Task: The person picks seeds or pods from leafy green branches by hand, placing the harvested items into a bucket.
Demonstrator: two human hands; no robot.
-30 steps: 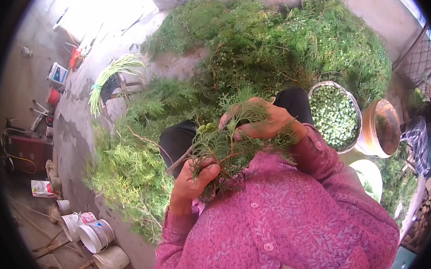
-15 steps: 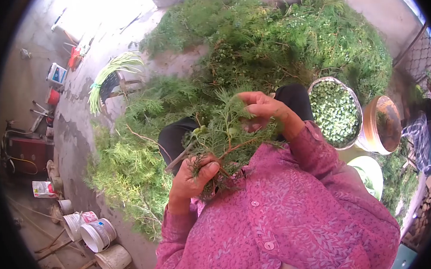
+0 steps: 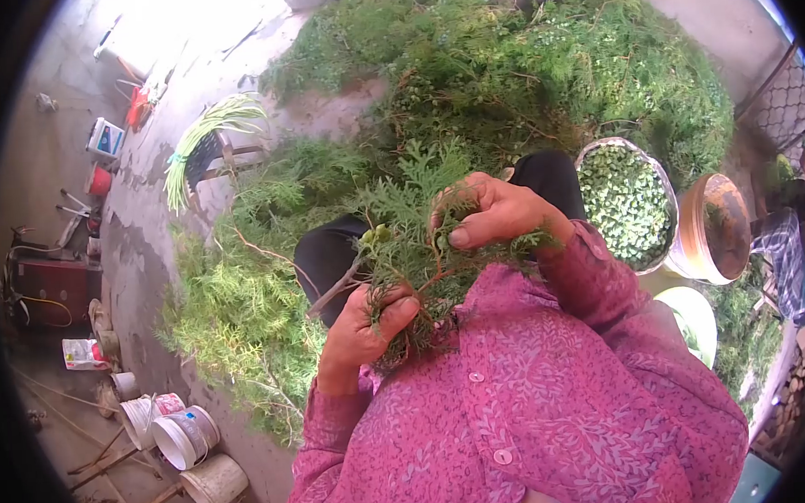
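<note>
My left hand (image 3: 363, 328) is closed around the stem of a leafy cypress branch (image 3: 405, 251), held up in front of my chest. Small round green cones (image 3: 380, 235) grow among its flat, feathery leaves. At the branch's right side is my right hand (image 3: 502, 213), its thumb and fingers pinched together over a green cone (image 3: 443, 239) amid the foliage. The fingertips partly hide what they grip. A bare brown twig (image 3: 334, 291) sticks out to the left, above my left hand.
Cut cypress branches (image 3: 521, 72) lie heaped ahead and to the left (image 3: 232, 306). To the right stand a lined container full of green cones (image 3: 626, 205), an orange-rimmed bucket (image 3: 724, 227) and a pale green basin (image 3: 688, 323). White buckets (image 3: 185, 436) lie at lower left.
My right hand's fingers, which were more spread beside the branch, have closed in on a cone. The left hand keeps its hold, lifted very slightly.
</note>
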